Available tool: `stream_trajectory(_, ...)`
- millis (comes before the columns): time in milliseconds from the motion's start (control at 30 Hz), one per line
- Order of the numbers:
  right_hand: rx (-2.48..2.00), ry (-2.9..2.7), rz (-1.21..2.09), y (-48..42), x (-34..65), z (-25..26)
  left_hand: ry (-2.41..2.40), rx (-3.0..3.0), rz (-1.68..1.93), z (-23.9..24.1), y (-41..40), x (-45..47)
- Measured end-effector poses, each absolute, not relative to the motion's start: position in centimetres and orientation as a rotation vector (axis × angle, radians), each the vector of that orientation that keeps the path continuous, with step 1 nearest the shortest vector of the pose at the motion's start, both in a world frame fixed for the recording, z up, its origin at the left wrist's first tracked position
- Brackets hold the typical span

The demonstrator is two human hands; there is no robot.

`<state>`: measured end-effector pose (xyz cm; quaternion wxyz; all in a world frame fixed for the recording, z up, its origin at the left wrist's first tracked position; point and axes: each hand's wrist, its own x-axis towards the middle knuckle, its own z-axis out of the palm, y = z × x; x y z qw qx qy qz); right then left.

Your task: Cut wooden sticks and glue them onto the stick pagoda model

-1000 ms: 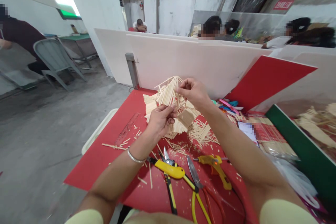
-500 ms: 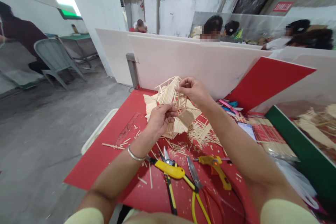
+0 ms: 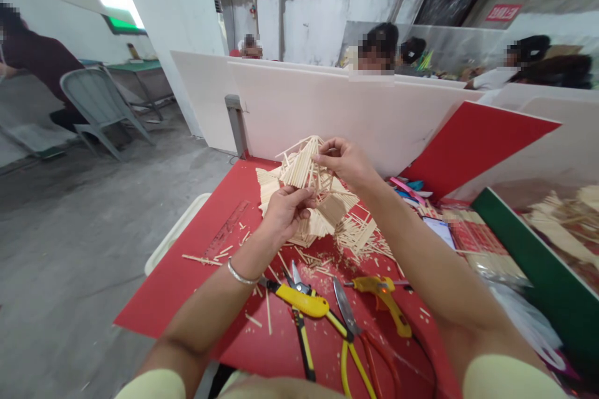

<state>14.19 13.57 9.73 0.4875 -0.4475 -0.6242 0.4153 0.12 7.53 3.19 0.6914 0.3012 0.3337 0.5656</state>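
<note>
Steadying the stick model (image 3: 300, 165) at twelve o'clock on the red desk (image 3: 161, 299) seems the step in hand. From afar, I have the left hand (image 3: 289, 209) pinching its six o'clock edge, the right hand (image 3: 346, 163) pinching near three, fingers nearly closed. The next move probably calls for light pressure. The model looks pale, peaked, closely ribbed, open-framed toward four.

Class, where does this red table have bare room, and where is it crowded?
Bare: the red table's left corner, bordered by ruler, loose sticks and left forearm. Crowded: around the stick structure, and nearer, among yellow cutter, red-handled tool and glue gun.
</note>
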Motion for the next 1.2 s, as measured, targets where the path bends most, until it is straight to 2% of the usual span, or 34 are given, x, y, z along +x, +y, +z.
stream_trajectory(1200, -1.033, -1.504, 1.032, 13.61, 14.19, 9.44, 0.688, 0.685, 1.225, 2.79, 7.54, -0.35)
